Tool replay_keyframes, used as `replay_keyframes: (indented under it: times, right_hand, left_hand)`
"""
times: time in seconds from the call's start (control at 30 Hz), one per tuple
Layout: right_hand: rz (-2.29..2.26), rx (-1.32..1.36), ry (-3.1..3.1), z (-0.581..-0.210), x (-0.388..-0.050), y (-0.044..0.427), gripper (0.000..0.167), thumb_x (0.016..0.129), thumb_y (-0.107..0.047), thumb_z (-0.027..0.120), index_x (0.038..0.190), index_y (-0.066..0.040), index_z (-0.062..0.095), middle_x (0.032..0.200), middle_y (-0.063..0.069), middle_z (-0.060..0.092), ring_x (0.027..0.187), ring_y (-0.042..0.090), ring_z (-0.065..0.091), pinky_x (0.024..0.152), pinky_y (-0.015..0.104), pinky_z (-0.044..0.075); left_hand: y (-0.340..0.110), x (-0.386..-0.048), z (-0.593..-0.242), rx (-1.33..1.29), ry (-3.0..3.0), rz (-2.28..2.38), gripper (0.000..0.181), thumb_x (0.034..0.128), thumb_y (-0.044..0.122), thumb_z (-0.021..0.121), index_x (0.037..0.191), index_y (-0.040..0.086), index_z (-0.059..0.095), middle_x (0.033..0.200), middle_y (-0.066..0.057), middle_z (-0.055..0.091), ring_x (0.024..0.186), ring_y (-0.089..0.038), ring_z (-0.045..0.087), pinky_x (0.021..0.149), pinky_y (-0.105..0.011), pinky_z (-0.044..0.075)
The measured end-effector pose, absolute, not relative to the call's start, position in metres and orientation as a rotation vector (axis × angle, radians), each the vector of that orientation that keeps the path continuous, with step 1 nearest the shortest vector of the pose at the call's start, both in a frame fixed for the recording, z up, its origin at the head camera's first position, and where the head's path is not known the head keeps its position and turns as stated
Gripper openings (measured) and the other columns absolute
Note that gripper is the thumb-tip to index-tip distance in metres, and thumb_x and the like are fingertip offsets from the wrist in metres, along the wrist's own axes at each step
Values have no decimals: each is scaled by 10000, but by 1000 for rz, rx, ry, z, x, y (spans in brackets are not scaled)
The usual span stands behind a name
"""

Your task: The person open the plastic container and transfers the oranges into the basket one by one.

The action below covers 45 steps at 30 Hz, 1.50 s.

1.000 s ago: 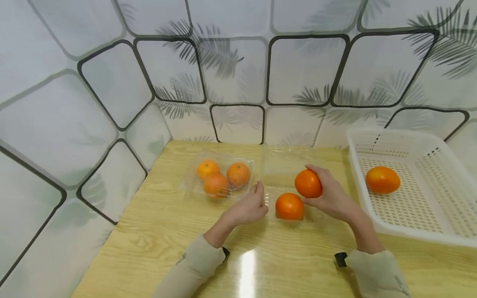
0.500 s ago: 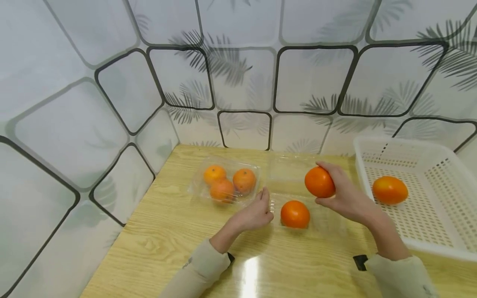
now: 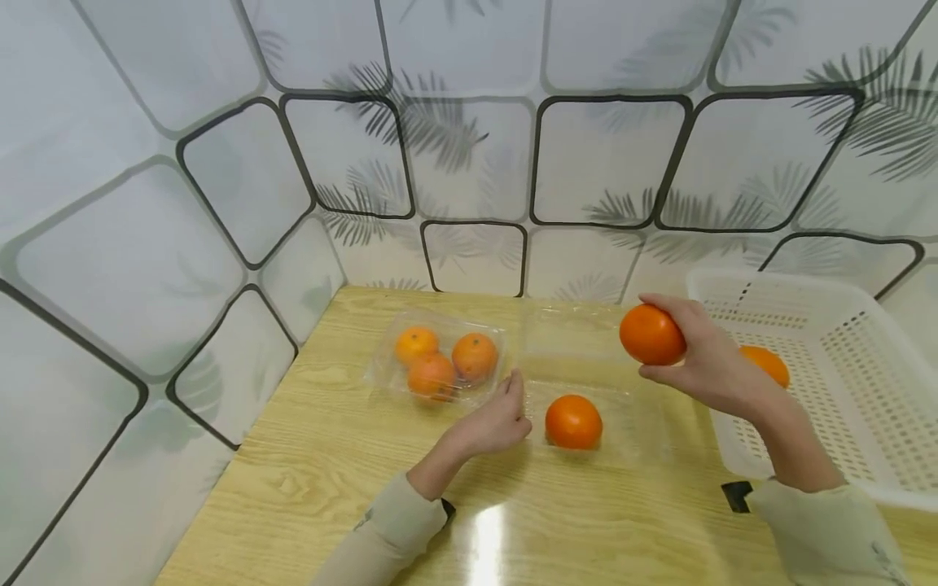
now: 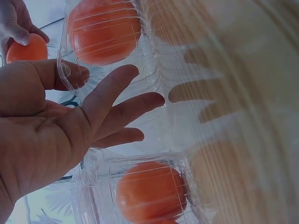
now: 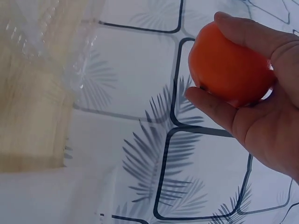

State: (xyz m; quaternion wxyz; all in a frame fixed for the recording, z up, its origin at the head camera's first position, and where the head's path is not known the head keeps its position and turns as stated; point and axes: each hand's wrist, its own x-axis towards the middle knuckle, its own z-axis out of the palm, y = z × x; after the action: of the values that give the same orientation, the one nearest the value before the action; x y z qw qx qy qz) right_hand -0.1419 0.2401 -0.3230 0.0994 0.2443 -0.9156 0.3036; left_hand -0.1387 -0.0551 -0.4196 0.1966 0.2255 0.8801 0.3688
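Observation:
In the head view my right hand [image 3: 707, 358] holds a smooth orange-red fruit [image 3: 652, 334] above the table, thumb on one side and fingers on the other. The right wrist view shows that fruit [image 5: 231, 67] in its grip. A similar fruit [image 3: 574, 422] sits in the front half of an opened clear plastic clamshell box [image 3: 637, 423]. My left hand [image 3: 491, 419] is at that box's left edge. In the left wrist view, its fingers [image 4: 110, 88] are extended, with one fingertip behind the box's clear rim; firm contact is unclear.
Left of my left hand stands another clear box [image 3: 381, 366] with 3 mandarin-like fruits [image 3: 431, 376]. A white perforated basket [image 3: 843, 391] at the right holds one orange fruit [image 3: 765, 366], partly hidden by my right hand. A patterned wall [image 3: 469, 163] borders the wooden table [image 3: 293, 488].
My right hand has lifted the orange-red fruit up and to the right, away from the opened box and closer to the basket. My left hand has stayed at the box's left edge.

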Motion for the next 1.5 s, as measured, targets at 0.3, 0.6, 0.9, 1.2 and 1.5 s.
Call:
replay_keyframes:
  times: [0.3, 0.6, 0.9, 1.2, 1.5]
  right_hand:
    - [974, 622, -2806, -307, -158, 261, 910, 784, -113, 841, 1525, -77, 314, 1381, 293, 388, 1080, 475, 518, 857, 649, 430]
    - [994, 352, -2921, -299, -184, 295, 930, 840, -321, 802, 1555, -144, 234, 1417, 272, 393, 1118, 482, 495, 904, 634, 407]
    - [1008, 218, -2976, -311, -205, 341, 988, 880, -374, 751, 1578, -61, 125, 1413, 326, 353, 1129, 485, 449, 873, 553, 412]
    - [942, 153, -3042, -322, -221, 381, 1014, 890, -357, 742, 1544, 56, 87, 1385, 380, 296, 1077, 504, 440, 736, 365, 437]
    - [1017, 96, -3055, -344, -221, 411, 984, 919, -333, 705, 1508, 133, 69, 1373, 408, 257, 1073, 498, 438, 673, 231, 422]
  left_hand:
    - [-62, -138, -423, 647, 2483, 1046, 793, 940, 34, 474, 1517, -151, -37, 1585, -355, 38, 1494, -333, 132, 1193, -439, 195]
    - [-72, -142, -422, 615, 2516, 1003, 777, 954, 45, 466, 1518, -151, -31, 1560, -370, 147, 1117, -259, 516, 1072, -416, 384]
    - [-74, -144, -424, 605, 2493, 1022, 788, 955, 43, 469, 1518, -145, -51, 1534, -390, 207, 933, -228, 531, 1092, -418, 355]
    - [-72, -144, -423, 599, 2476, 1023, 793, 955, 49, 469, 1518, -144, -55, 1580, -347, 104, 1111, -262, 500, 1095, -419, 364]
    - [-66, -134, -426, 603, 2444, 1036, 805, 934, 23, 486, 1518, -149, -41, 1346, -397, 451, 539, -68, 263, 660, -299, 401]
